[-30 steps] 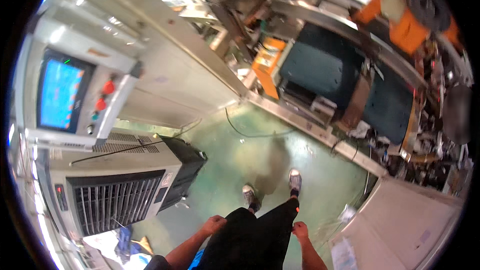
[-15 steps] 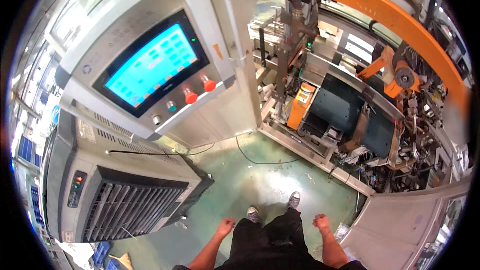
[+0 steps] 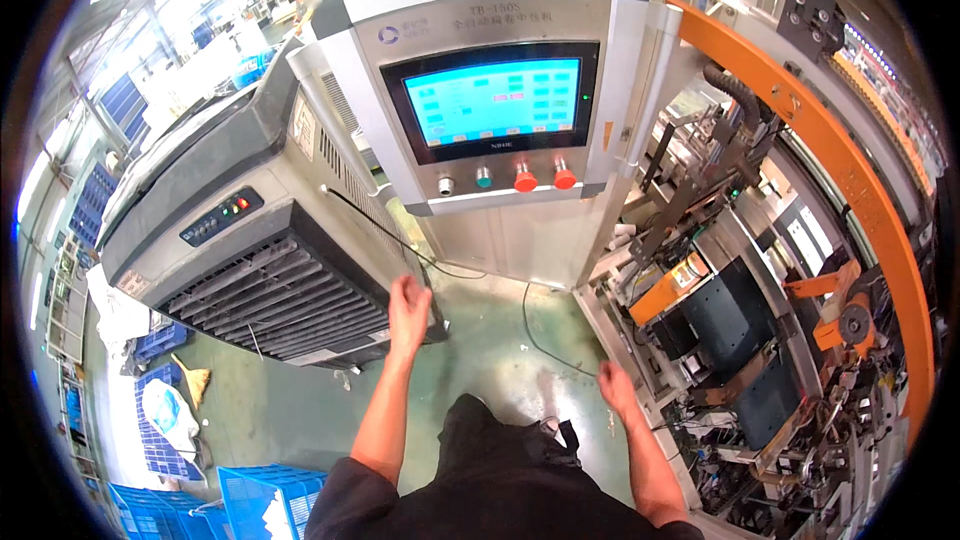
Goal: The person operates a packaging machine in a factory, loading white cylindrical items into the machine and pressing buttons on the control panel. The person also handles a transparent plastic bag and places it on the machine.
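Note:
My left hand [image 3: 408, 310] is raised in front of the grey air cooler [image 3: 215, 260], with its fingers loosely bent and a little apart. Nothing shows in it. My right hand [image 3: 617, 385] hangs lower, near the open machine frame, its fingers half curled and apparently holding nothing. Ahead of both hands stands a control cabinet with a lit blue touchscreen [image 3: 495, 100]. Under the screen are two red push buttons [image 3: 525, 177], a green button [image 3: 484, 177] and a silver switch [image 3: 446, 185]. Neither hand touches the panel.
An orange guard bar [image 3: 830, 150] arches over machinery with dark plates [image 3: 735, 320] on the right. A black cable [image 3: 540, 340] lies on the green floor. Blue crates [image 3: 270, 495] stand at the lower left. Another person [image 3: 299, 2] is far off at the upper left.
My view has swung left, so the panel now faces me squarely and the crates show. Both hands have risen and moved forward, the left one more.

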`<state>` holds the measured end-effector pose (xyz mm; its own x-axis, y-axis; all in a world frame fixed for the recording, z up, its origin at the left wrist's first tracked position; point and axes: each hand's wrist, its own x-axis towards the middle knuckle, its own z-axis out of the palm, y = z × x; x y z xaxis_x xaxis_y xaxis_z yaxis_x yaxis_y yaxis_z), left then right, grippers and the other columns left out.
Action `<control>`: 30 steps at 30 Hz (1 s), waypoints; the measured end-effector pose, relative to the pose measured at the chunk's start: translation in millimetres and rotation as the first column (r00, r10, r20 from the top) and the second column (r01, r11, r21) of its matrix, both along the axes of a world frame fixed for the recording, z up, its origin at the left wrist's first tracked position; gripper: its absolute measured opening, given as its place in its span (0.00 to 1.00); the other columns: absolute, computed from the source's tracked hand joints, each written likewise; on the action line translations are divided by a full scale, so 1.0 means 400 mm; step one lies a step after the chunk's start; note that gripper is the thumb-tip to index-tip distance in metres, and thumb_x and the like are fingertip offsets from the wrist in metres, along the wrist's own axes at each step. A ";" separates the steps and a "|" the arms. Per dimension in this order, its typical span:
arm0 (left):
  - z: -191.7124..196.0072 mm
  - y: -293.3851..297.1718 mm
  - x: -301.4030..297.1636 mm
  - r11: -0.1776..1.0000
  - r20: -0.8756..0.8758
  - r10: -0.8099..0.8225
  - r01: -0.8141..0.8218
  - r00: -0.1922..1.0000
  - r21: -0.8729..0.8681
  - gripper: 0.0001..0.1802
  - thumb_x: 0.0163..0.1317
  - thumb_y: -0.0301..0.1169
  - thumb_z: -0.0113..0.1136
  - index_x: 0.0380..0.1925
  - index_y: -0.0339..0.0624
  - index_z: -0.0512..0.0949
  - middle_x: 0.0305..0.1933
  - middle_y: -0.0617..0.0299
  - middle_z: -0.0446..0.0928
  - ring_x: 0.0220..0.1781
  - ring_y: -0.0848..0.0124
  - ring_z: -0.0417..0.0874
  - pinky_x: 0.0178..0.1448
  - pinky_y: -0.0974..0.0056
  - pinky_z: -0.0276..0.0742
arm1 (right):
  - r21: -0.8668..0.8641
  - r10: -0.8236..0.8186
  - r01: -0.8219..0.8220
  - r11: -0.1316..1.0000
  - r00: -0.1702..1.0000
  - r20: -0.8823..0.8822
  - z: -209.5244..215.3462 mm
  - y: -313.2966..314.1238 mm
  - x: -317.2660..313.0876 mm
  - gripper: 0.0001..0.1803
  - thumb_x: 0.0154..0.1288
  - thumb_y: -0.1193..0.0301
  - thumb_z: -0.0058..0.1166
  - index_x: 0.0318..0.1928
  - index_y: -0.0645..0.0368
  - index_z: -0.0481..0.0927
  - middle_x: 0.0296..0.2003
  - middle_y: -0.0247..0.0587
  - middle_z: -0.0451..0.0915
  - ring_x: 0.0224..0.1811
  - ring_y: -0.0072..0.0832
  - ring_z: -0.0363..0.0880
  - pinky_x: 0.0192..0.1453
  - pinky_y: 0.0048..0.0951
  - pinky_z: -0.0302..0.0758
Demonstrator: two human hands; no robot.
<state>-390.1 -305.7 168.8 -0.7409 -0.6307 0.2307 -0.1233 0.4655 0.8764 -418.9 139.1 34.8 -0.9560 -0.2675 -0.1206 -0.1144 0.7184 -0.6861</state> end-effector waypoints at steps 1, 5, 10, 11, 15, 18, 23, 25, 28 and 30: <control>0.077 0.000 -0.032 0.999 -0.098 0.004 -0.009 0.995 -0.044 0.29 0.55 0.31 0.60 0.56 0.34 0.64 0.52 0.47 0.70 0.55 0.59 0.72 0.59 0.60 0.66 | -0.057 -0.013 0.011 0.998 0.999 -0.042 0.120 -0.049 -0.065 0.19 0.59 0.64 0.49 0.46 0.64 0.71 0.33 0.53 0.78 0.36 0.46 0.78 0.40 0.40 0.73; 0.304 -0.038 -0.131 0.970 -0.374 0.078 -0.157 0.924 -0.187 0.36 0.57 0.28 0.57 0.63 0.34 0.53 0.66 0.47 0.56 0.67 0.60 0.59 0.67 0.59 0.57 | -0.239 0.128 -0.207 0.949 0.943 -0.308 0.535 -0.315 -0.188 0.39 0.59 0.68 0.49 0.68 0.56 0.46 0.36 0.49 0.78 0.35 0.44 0.78 0.41 0.40 0.73; 0.427 -0.048 -0.245 0.866 -0.463 0.170 -0.357 0.870 -0.351 0.43 0.53 0.28 0.61 0.64 0.32 0.48 0.69 0.45 0.47 0.71 0.52 0.50 0.71 0.56 0.49 | -0.165 0.282 -0.477 0.863 0.727 -0.626 0.756 -0.563 -0.219 0.45 0.57 0.70 0.53 0.70 0.55 0.40 0.40 0.46 0.77 0.32 0.41 0.79 0.38 0.38 0.75; 0.452 -0.042 -0.252 0.856 -0.509 0.114 -0.344 0.853 -0.385 0.44 0.52 0.28 0.61 0.64 0.32 0.47 0.69 0.44 0.46 0.71 0.51 0.49 0.71 0.56 0.48 | -0.144 0.301 -0.484 0.863 0.721 -0.624 0.765 -0.591 -0.225 0.45 0.57 0.71 0.53 0.70 0.55 0.40 0.40 0.45 0.78 0.32 0.41 0.79 0.37 0.39 0.75; 0.540 -0.002 -0.287 0.877 -0.591 -0.014 -0.274 0.806 -0.395 0.49 0.49 0.31 0.65 0.65 0.32 0.45 0.69 0.42 0.46 0.71 0.50 0.47 0.72 0.55 0.44 | -0.153 0.348 -0.506 0.849 0.752 -0.559 0.762 -0.642 -0.234 0.44 0.58 0.71 0.52 0.69 0.56 0.40 0.40 0.46 0.79 0.30 0.42 0.78 0.35 0.41 0.74; 0.559 -0.010 -0.341 0.955 -0.562 0.067 -0.216 0.824 -0.204 0.54 0.47 0.35 0.68 0.66 0.32 0.43 0.69 0.41 0.46 0.72 0.51 0.46 0.72 0.55 0.43 | -0.223 0.360 -0.464 0.857 0.849 -0.387 0.659 -0.602 -0.200 0.43 0.59 0.70 0.51 0.69 0.58 0.41 0.38 0.47 0.79 0.31 0.46 0.78 0.37 0.41 0.74; 0.606 0.018 -0.390 0.936 -0.483 0.176 -0.297 0.858 -0.188 0.59 0.44 0.41 0.71 0.66 0.32 0.40 0.69 0.39 0.44 0.72 0.49 0.44 0.73 0.53 0.41 | -0.063 0.301 -0.303 0.951 0.953 -0.042 0.307 -0.380 -0.088 0.40 0.59 0.67 0.50 0.67 0.60 0.44 0.36 0.52 0.80 0.36 0.52 0.78 0.42 0.45 0.74; 0.605 0.020 -0.399 0.917 -0.479 0.213 -0.344 0.851 -0.204 0.59 0.44 0.41 0.71 0.66 0.32 0.40 0.69 0.39 0.44 0.72 0.49 0.43 0.73 0.52 0.41 | 0.007 0.218 -0.220 0.975 0.971 0.101 0.146 -0.270 -0.014 0.40 0.58 0.67 0.50 0.66 0.63 0.46 0.36 0.52 0.80 0.38 0.50 0.78 0.44 0.41 0.74; 0.598 0.020 -0.405 0.915 -0.485 0.227 -0.355 0.845 -0.191 0.59 0.44 0.41 0.71 0.66 0.32 0.41 0.69 0.38 0.44 0.72 0.48 0.43 0.73 0.52 0.39 | 0.111 0.123 -0.158 0.981 0.954 0.273 0.024 -0.150 0.099 0.39 0.57 0.68 0.52 0.65 0.66 0.49 0.34 0.51 0.81 0.40 0.48 0.79 0.46 0.41 0.73; 0.598 0.022 -0.400 0.916 -0.482 0.228 -0.354 0.846 -0.188 0.56 0.47 0.39 0.69 0.66 0.32 0.42 0.70 0.40 0.44 0.73 0.51 0.42 0.73 0.53 0.38 | 0.104 0.086 -0.130 0.986 0.933 0.351 -0.052 -0.083 0.156 0.38 0.57 0.69 0.52 0.64 0.66 0.50 0.33 0.51 0.81 0.40 0.47 0.79 0.46 0.41 0.73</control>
